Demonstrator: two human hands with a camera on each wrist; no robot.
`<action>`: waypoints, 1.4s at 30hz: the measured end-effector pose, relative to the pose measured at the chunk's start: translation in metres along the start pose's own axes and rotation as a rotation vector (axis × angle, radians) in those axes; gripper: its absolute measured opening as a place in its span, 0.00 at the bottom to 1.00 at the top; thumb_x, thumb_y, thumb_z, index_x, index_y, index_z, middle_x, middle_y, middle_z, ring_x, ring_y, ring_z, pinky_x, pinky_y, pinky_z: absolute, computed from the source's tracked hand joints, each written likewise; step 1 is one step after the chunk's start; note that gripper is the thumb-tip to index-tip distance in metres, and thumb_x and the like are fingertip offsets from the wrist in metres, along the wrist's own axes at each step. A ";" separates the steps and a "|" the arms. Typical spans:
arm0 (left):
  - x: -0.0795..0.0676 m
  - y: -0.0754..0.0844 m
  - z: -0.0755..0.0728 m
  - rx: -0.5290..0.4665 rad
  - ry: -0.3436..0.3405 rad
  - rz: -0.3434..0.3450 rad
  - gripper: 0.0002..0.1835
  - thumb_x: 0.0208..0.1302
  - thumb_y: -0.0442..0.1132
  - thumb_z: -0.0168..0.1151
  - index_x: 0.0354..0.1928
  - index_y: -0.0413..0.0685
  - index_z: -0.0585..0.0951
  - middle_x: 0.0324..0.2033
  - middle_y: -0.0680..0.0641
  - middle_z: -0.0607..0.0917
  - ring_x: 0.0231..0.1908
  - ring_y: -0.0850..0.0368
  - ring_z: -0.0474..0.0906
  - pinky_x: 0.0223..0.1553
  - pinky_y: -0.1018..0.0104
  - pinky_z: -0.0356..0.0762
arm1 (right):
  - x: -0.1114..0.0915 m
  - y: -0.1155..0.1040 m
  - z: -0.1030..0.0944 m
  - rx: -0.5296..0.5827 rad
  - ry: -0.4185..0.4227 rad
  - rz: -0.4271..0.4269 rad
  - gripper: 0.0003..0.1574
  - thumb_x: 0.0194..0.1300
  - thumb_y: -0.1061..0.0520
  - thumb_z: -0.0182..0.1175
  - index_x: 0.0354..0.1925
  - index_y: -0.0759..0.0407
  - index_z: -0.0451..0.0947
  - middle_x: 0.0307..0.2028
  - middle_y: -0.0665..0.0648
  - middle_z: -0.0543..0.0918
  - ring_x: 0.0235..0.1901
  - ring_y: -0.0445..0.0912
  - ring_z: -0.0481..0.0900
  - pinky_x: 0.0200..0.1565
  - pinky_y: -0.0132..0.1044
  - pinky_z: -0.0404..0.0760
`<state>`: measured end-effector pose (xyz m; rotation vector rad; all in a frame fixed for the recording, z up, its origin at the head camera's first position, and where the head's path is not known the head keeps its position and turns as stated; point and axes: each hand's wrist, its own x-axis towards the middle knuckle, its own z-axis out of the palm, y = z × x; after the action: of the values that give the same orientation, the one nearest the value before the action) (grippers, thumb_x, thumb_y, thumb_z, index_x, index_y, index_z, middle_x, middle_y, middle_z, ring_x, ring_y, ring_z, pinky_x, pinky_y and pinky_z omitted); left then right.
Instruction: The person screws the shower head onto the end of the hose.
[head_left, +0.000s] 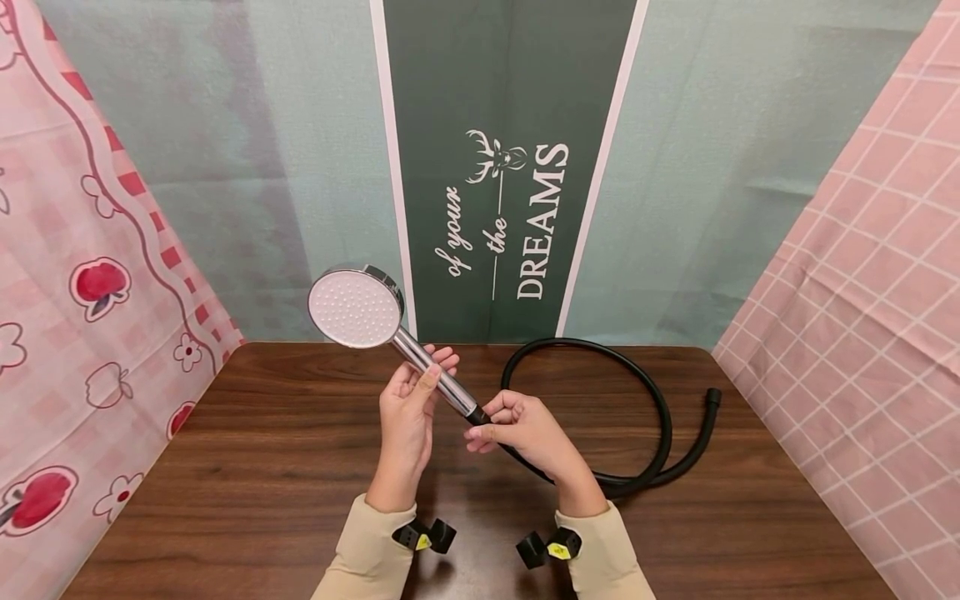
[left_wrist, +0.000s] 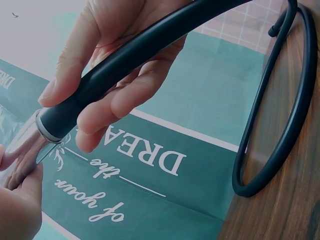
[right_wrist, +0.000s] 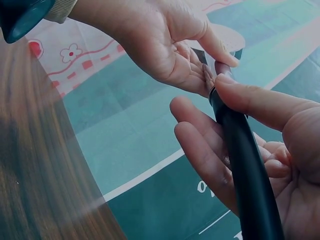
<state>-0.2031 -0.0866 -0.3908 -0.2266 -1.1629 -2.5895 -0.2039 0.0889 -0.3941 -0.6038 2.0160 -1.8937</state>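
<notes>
A chrome shower head (head_left: 355,308) with a pale nozzle face is held up over the table, tilted with its head to the upper left. My left hand (head_left: 408,408) grips its shiny handle (head_left: 437,372), thumb on top. At the handle's lower end, my right hand (head_left: 525,429) pinches the black hose's end fitting (left_wrist: 60,117) between thumb and fingers. That fitting meets the handle's rim in the left wrist view. From the right hand the black hose (right_wrist: 247,170) runs off, its rest looping on the table.
The hose loop (head_left: 663,417) lies on the right of the brown wooden table (head_left: 285,467), its free end (head_left: 713,398) pointing away. Printed cloths hang behind and on both sides: a green one (head_left: 510,83) with lettering, pink ones left and right. Black wrist cameras (head_left: 441,536) sit on both sleeves.
</notes>
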 end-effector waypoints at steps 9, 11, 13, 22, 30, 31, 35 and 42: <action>0.000 0.000 0.001 -0.005 -0.002 0.004 0.11 0.71 0.26 0.54 0.53 0.38 0.75 0.42 0.48 0.89 0.45 0.58 0.88 0.55 0.64 0.85 | 0.000 0.001 -0.001 0.027 -0.020 -0.012 0.16 0.62 0.60 0.68 0.41 0.67 0.72 0.38 0.80 0.84 0.32 0.47 0.90 0.40 0.47 0.90; 0.000 0.000 0.000 -0.006 -0.003 0.006 0.11 0.71 0.26 0.54 0.53 0.39 0.75 0.42 0.48 0.89 0.45 0.58 0.88 0.55 0.64 0.85 | 0.000 0.002 -0.001 0.029 -0.024 -0.013 0.16 0.63 0.60 0.68 0.41 0.67 0.72 0.40 0.83 0.82 0.32 0.46 0.90 0.40 0.47 0.90; 0.000 0.000 0.000 -0.006 -0.004 0.008 0.11 0.71 0.26 0.54 0.53 0.38 0.75 0.42 0.48 0.89 0.45 0.58 0.88 0.55 0.64 0.85 | 0.000 0.002 -0.002 0.029 -0.027 -0.015 0.15 0.63 0.60 0.67 0.41 0.67 0.72 0.40 0.83 0.82 0.32 0.47 0.90 0.39 0.46 0.90; 0.000 0.000 0.001 0.000 -0.006 0.009 0.15 0.71 0.26 0.53 0.58 0.29 0.70 0.42 0.48 0.89 0.45 0.58 0.88 0.55 0.64 0.84 | 0.001 0.003 -0.002 0.023 -0.031 -0.020 0.17 0.63 0.59 0.68 0.41 0.68 0.73 0.37 0.77 0.86 0.31 0.46 0.90 0.40 0.49 0.90; 0.000 -0.001 0.000 0.001 -0.011 0.007 0.19 0.71 0.27 0.54 0.60 0.25 0.68 0.43 0.49 0.89 0.45 0.58 0.88 0.54 0.65 0.85 | 0.001 0.005 -0.003 0.028 -0.036 -0.035 0.14 0.64 0.60 0.67 0.40 0.67 0.73 0.39 0.83 0.82 0.30 0.45 0.90 0.39 0.49 0.90; 0.000 -0.001 -0.001 0.000 -0.012 0.009 0.17 0.71 0.27 0.54 0.59 0.27 0.70 0.43 0.49 0.89 0.45 0.58 0.88 0.54 0.65 0.85 | 0.001 0.004 -0.003 0.026 -0.037 -0.036 0.14 0.64 0.60 0.66 0.40 0.67 0.74 0.39 0.83 0.82 0.30 0.45 0.90 0.40 0.51 0.90; 0.000 -0.001 -0.001 -0.001 -0.011 0.014 0.12 0.71 0.27 0.55 0.54 0.37 0.75 0.43 0.48 0.89 0.45 0.58 0.88 0.54 0.65 0.85 | 0.000 0.004 -0.003 0.022 -0.040 -0.041 0.13 0.65 0.59 0.66 0.40 0.68 0.74 0.39 0.82 0.83 0.30 0.45 0.90 0.40 0.53 0.89; 0.000 -0.001 0.000 0.000 0.000 -0.004 0.14 0.71 0.26 0.53 0.56 0.31 0.72 0.42 0.49 0.89 0.45 0.58 0.88 0.55 0.65 0.85 | 0.001 0.004 -0.002 0.024 -0.042 -0.038 0.13 0.65 0.61 0.65 0.40 0.69 0.74 0.38 0.82 0.83 0.30 0.45 0.90 0.39 0.50 0.90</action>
<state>-0.2035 -0.0861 -0.3916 -0.2246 -1.1646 -2.5924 -0.2060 0.0909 -0.3979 -0.6746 1.9658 -1.9077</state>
